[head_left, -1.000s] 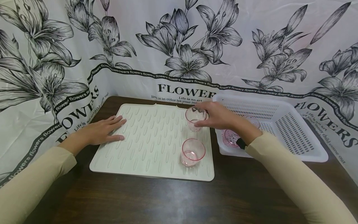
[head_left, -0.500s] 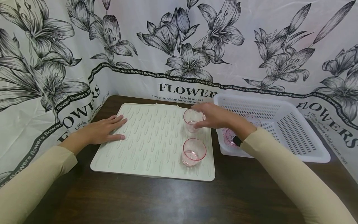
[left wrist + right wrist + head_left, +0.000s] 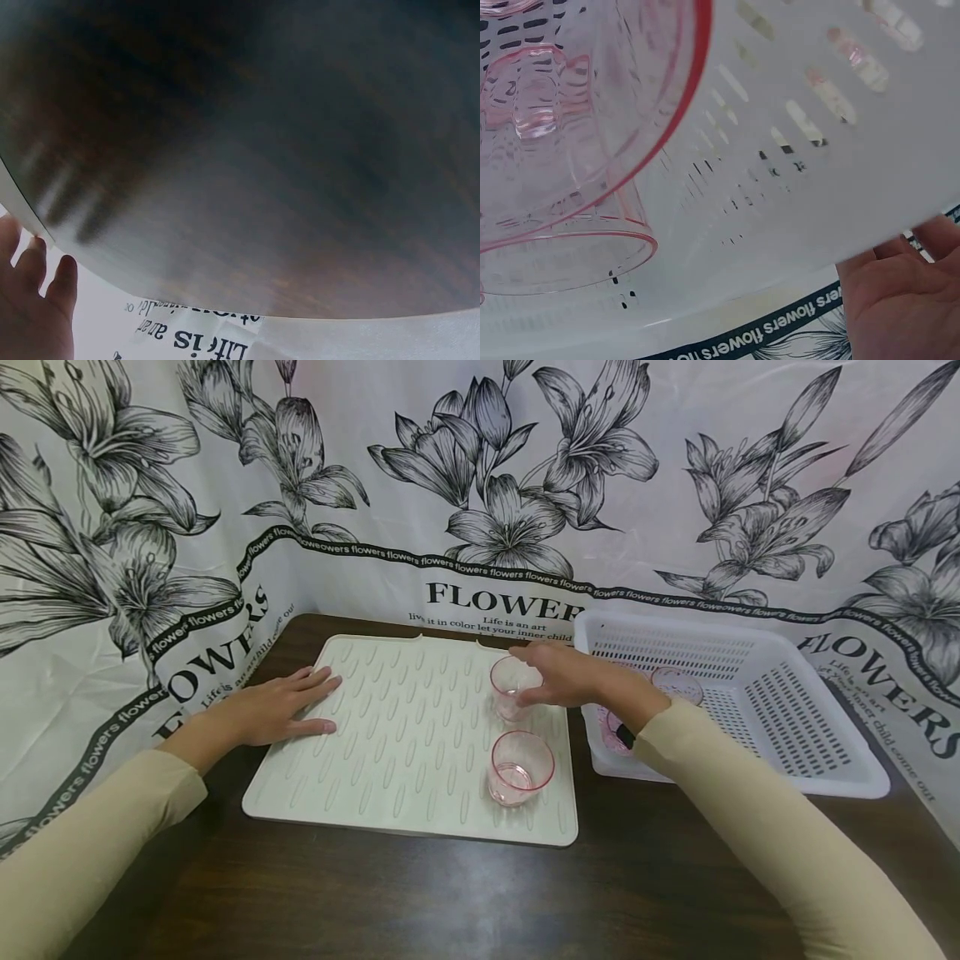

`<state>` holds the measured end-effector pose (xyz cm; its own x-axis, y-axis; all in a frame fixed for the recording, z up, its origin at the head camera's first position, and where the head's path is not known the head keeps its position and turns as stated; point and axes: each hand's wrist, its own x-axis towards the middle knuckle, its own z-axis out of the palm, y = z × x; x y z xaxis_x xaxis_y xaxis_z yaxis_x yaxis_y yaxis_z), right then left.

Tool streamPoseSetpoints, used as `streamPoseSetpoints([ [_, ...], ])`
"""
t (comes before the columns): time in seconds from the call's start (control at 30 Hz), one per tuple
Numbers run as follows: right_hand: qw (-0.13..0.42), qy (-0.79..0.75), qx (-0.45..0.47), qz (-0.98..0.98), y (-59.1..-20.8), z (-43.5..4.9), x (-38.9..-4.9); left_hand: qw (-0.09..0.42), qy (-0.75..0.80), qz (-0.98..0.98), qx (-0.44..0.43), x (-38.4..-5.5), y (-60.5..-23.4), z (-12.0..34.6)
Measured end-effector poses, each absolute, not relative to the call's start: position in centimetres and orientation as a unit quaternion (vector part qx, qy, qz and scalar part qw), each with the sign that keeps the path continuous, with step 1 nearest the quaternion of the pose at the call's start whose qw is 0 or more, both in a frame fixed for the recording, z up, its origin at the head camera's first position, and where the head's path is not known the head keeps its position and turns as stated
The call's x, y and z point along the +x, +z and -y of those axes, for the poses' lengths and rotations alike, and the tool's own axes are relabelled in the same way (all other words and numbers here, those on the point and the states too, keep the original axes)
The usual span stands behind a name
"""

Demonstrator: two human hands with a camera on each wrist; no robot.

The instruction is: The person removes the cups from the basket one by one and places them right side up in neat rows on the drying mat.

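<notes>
My left hand (image 3: pixel 277 708) rests flat, fingers spread, on the left edge of a cream ribbed drying mat (image 3: pixel 405 743). At the mat's back right corner, my right hand (image 3: pixel 562 675) holds a clear glass (image 3: pixel 507 700) with a pink rim, thumb at its near right side and fingers at the far rim. A matching glass (image 3: pixel 521 768) stands upright on the mat, just in front of it. In the left wrist view, the left fingers (image 3: pixel 64 283) show at the lower left. The right hand appears past the basket's edge in the right wrist view, its glass hidden there.
A white slotted plastic basket (image 3: pixel 810 727) stands right of the mat, with more pink-rimmed glasses (image 3: pixel 677 685) inside at its left end. The right forearm crosses its front left corner. A flower-print sheet (image 3: pixel 337 568) hangs behind the dark wooden table (image 3: pixel 360 893).
My right hand and the glass it holds have shifted slightly left and toward me, lower over the mat. My left hand has stayed in place.
</notes>
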<state>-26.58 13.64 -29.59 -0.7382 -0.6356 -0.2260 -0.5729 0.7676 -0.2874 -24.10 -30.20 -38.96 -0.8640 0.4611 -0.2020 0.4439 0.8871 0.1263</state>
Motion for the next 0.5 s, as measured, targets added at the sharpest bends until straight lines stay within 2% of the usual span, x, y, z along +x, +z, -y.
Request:
streamPoseSetpoints([
  [0.33, 0.169, -0.112, -0.308, -0.929, -29.63, -13.86, -26.78, 0.117, 0.036, -0.966, 0.230, -24.28, -39.09, 30.11],
  [0.5, 0.152, -0.119, -0.320, -0.928, -29.04, -14.40, -26.65, 0.116, 0.033, -0.966, 0.231, -24.32, -39.16, 30.20],
])
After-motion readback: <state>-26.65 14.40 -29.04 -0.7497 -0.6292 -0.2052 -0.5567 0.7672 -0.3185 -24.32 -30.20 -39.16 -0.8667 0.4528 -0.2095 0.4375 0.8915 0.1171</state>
